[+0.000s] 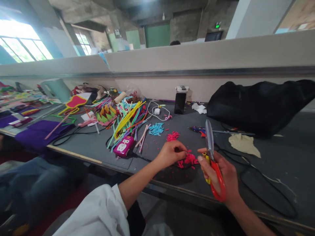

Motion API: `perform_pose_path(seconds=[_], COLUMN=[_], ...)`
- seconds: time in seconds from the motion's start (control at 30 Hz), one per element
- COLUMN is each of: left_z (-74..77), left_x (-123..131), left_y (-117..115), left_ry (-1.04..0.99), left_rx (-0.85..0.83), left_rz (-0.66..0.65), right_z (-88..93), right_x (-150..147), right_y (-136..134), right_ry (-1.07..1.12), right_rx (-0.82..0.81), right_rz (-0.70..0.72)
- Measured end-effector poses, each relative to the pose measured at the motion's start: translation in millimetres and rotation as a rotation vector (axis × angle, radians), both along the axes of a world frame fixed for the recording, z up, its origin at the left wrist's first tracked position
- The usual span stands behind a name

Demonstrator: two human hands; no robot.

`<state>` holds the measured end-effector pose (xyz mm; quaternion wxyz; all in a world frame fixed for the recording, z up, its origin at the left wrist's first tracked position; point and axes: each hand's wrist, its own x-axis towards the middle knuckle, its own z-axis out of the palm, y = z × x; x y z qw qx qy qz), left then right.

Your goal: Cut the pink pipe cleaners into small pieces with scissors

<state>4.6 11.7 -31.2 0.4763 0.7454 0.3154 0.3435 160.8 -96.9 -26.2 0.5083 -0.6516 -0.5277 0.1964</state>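
My right hand is wrapped round a pair of scissors with red and yellow handles, blades pointing up. My left hand is closed, its fingertips drawn together just above a pile of short red cut pieces; what it pinches, if anything, I cannot make out. A second cluster of red pieces lies just beyond that hand. Farther back sits a heap of short blue pieces, beside a few pale pink fuzzy stems.
A magenta box sits before a bundle of coloured fuzzy stems. A phone leans upright at the back. On the right are a black bag, a beige scrap and a black cable. Another person's legs show at left.
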Motion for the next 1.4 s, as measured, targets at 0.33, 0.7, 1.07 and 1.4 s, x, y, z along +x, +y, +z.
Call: perform_pose_path(seconds=[0.33,0.7,1.07,1.4], left_z=[22.2,25.7,22.6,28.7], left_x=[-3.0,-2.4,0.6,-4.3], left_y=[-10.1,-16.8,-22.3,-22.9], left_ry=[-0.807,-0.843,-0.816,-0.729], left_rx=[-0.607,-0.568,-0.522,-0.399], left_rz=[0.187,0.337,0.374,0.399], right_z=[-42.6,-53.2,-50.8,-44.7], right_x=[-19.4,-25.6,-24.4,-26.8], right_y=[19.6,24.2,25.5,23.5], right_ry=[-0.352,-0.405,-0.423,-0.434], right_rx=[0.065,0.083,0.104,0.133], right_rz=[0.048,0.059,0.065,0.061])
